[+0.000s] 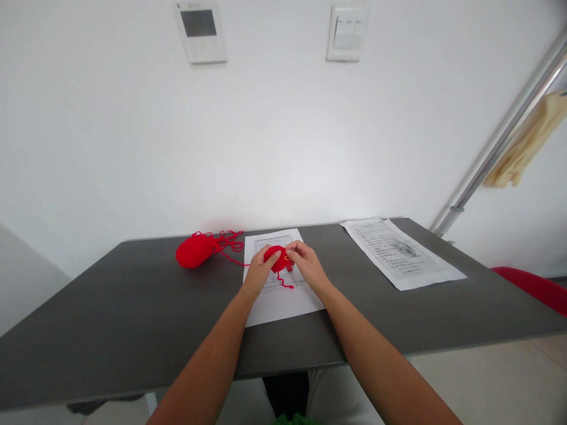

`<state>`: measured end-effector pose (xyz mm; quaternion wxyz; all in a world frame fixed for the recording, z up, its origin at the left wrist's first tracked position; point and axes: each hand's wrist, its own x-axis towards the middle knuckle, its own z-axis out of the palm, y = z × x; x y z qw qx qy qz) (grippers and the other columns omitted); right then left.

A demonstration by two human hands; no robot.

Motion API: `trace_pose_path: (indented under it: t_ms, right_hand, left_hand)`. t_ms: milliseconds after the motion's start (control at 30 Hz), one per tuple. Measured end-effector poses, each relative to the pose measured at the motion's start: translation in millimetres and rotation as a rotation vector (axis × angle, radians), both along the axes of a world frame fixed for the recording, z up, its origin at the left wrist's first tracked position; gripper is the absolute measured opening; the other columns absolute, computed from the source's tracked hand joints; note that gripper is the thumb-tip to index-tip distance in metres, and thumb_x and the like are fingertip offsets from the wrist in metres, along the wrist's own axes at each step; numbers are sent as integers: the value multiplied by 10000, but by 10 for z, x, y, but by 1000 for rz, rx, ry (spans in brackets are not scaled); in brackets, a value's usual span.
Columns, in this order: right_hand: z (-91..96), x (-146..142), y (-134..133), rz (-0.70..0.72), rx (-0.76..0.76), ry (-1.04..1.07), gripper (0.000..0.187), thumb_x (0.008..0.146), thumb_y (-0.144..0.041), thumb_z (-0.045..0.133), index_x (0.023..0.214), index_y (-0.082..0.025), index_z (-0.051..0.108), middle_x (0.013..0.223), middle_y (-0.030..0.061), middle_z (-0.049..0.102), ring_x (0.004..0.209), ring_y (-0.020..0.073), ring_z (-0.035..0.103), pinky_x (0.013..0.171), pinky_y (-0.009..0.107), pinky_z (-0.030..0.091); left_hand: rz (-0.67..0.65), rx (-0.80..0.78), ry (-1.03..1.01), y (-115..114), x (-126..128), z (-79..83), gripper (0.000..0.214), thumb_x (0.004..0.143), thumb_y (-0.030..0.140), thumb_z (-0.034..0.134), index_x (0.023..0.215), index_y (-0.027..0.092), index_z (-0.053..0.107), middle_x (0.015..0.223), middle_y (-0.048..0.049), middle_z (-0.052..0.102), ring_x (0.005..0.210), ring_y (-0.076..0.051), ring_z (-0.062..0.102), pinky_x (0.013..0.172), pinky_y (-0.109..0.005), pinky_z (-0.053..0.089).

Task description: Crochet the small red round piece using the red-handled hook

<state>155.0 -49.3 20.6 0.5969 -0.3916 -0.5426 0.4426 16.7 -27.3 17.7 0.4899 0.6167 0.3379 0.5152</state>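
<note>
Both my hands meet over a printed sheet of paper point(283, 307) in the middle of a dark grey table point(110, 313). My left hand point(259, 270) pinches a small round red crocheted piece point(275, 257) from the left. My right hand point(305, 261) closes on the same piece from the right, and something small and yellowish shows at its fingertips. A loose red strand hangs from the piece onto the paper. A red yarn ball point(194, 250) lies to the left on the table, with its strand running towards my hands.
A second printed sheet point(401, 252) lies at the table's right. A white wall with a panel and switches stands close behind. A metal pole point(500, 139) with beige gloves leans at the right, above a red seat point(534, 287).
</note>
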Motion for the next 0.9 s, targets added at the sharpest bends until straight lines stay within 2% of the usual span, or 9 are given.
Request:
trace_pose_path:
  t_ms: [367, 900]
  right_hand:
    - [-7, 6, 1, 4, 12, -8, 134, 752, -323, 565, 729, -193, 546, 553, -45, 517, 473, 107, 465, 504, 253, 380]
    - [1, 3, -8, -6, 4, -25, 108, 753, -302, 552, 745, -195, 555, 573, -41, 529, 489, 108, 474, 499, 246, 385]
  left_hand:
    - [-44, -69, -102, 25, 11, -49, 174, 742, 348, 652, 784, 181, 636, 727, 9, 615, 688, -131, 554, 683, -244, 429]
    - [-77, -124, -128, -3, 0, -17, 174, 712, 326, 679, 794, 173, 659, 759, -1, 645, 692, -133, 570, 657, -235, 430]
